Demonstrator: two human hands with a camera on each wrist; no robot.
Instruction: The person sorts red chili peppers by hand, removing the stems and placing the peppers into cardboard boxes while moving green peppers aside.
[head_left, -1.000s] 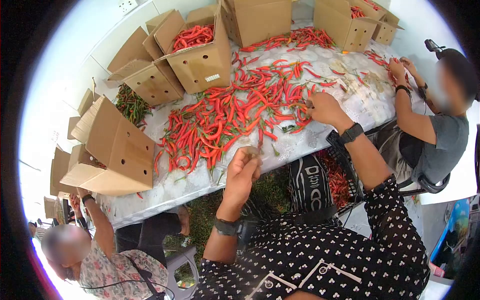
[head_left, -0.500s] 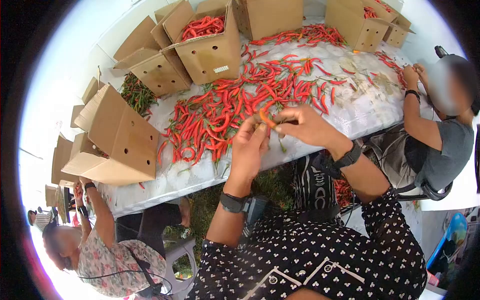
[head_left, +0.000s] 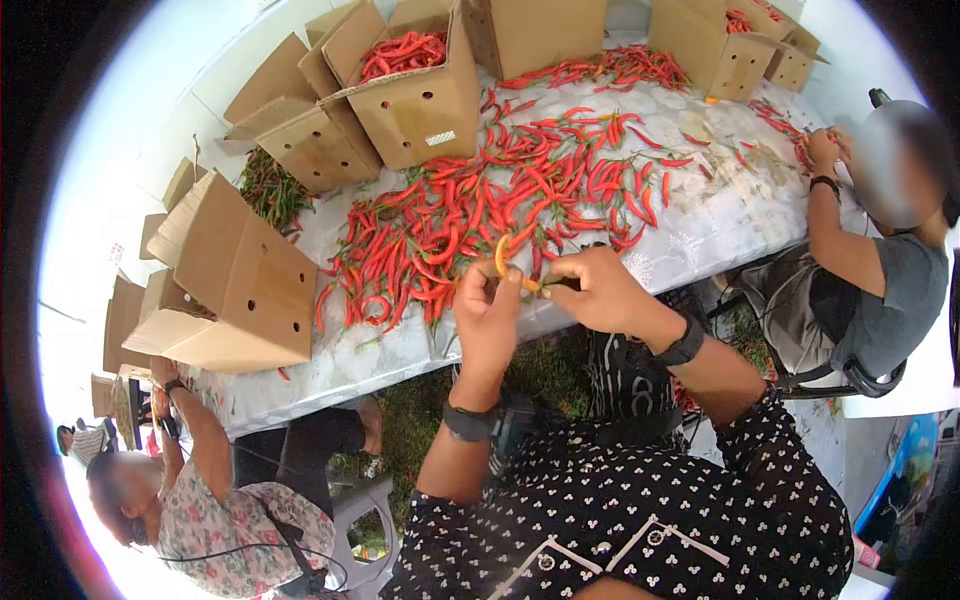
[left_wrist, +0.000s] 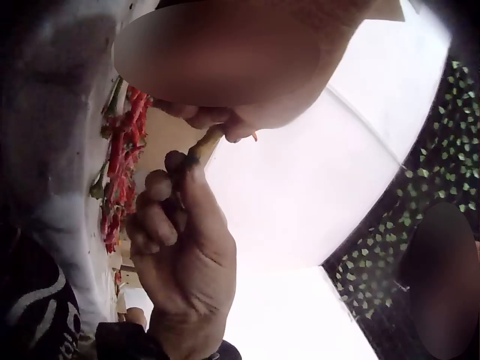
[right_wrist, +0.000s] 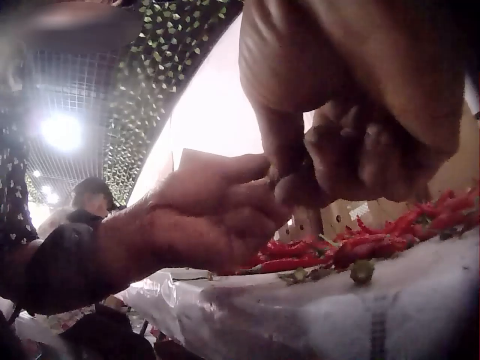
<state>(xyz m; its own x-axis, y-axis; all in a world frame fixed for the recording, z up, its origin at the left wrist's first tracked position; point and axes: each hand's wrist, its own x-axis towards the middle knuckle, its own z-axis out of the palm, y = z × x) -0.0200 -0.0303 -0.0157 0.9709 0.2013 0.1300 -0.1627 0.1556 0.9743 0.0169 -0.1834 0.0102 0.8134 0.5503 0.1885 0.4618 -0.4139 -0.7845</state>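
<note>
Held over the front edge of the table, an orange-yellow chili pepper (head_left: 502, 254) is pinched between the thumb and fingers of my left hand (head_left: 486, 322). My right hand (head_left: 608, 292) pinches the stem end of the same chili. In the left wrist view the chili (left_wrist: 204, 144) spans the short gap between both hands' fingertips. Close-up in the right wrist view, my right hand (right_wrist: 352, 97) meets my left hand (right_wrist: 217, 210), and the fingers mostly hide the chili. Behind them many red chilies (head_left: 440, 235) lie spread on the pale tablecloth (head_left: 700, 225).
Cardboard boxes stand along the back, one box (head_left: 415, 120) full of red chilies. Another box (head_left: 235, 280) stands at the left beside a heap of green chilies (head_left: 275, 190). One person (head_left: 870, 230) sits at the right, another (head_left: 210, 500) at the left.
My right hand came in from the pile on the right to my left hand. An orange chili appeared between them, and both hands then moved slightly down toward the table's front edge.
</note>
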